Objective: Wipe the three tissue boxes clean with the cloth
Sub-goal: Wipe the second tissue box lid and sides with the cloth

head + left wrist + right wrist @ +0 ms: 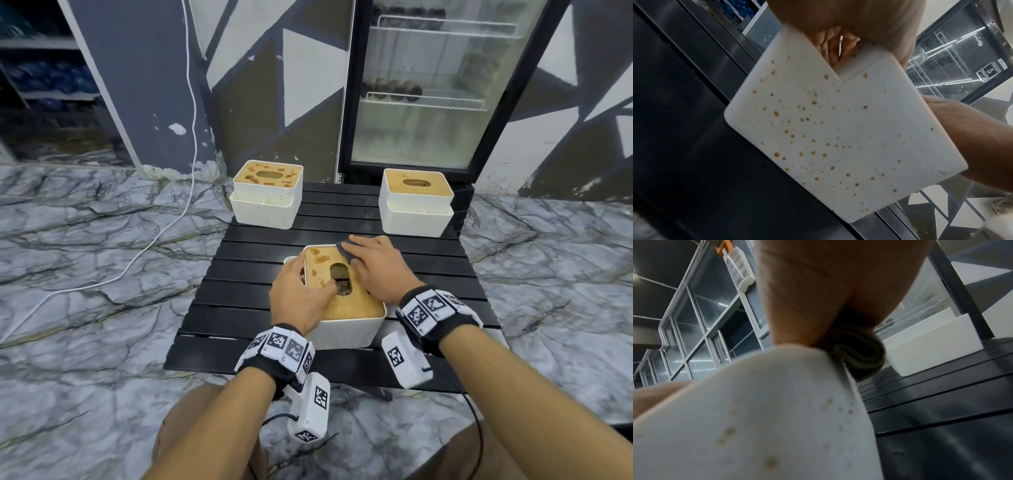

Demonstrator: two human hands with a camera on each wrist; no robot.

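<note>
The near tissue box is white with a wooden lid and brown stains. My left hand grips its left side, thumb on the lid by the slot. My right hand lies flat on a dark grey cloth, pressing it onto the lid's far right corner. The left wrist view shows the speckled box wall. Under my palm in the right wrist view, the cloth is bunched. A stained box stands far left, and a cleaner box far right.
All three boxes stand on a low black slatted table. A glass-door fridge rises right behind it. A white cable runs across the marble floor at the left. My knees are under the table's near edge.
</note>
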